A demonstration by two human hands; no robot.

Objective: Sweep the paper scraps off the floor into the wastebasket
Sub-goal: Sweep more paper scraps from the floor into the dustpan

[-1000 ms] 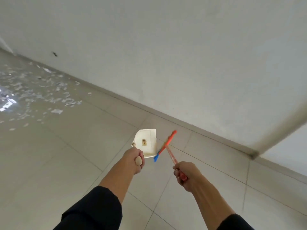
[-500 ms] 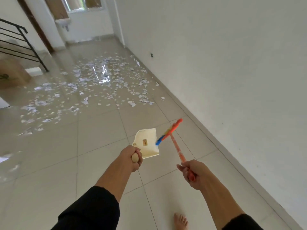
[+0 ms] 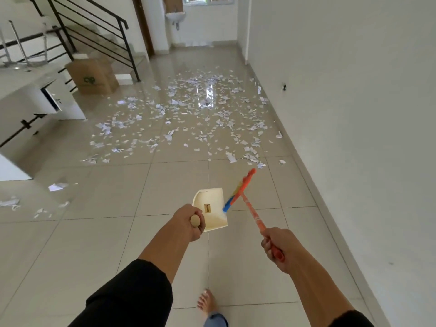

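Nearest, a bare foot (image 3: pixel 207 300) stands on the tiled floor (image 3: pixel 70 244). The left hand (image 3: pixel 191 221) has its fingers curled round the rounded end of the dustpan (image 3: pixel 212 208) handle, the cream pan hanging in front of it above the floor. The right hand (image 3: pixel 274 246) grips the orange handle of the broom (image 3: pixel 240 190), its coloured head just beside the pan's far edge.

Farther on, the paper scraps (image 3: pixel 188 119) lie scattered across the glossy tiles from the right wall towards the stair side, a few strays near the left edge. They look light and thin, likely to flutter or skid under fast strokes. No wastebasket is visible. A cardboard box (image 3: pixel 93 75) stands by the stair railing (image 3: pixel 94 27).
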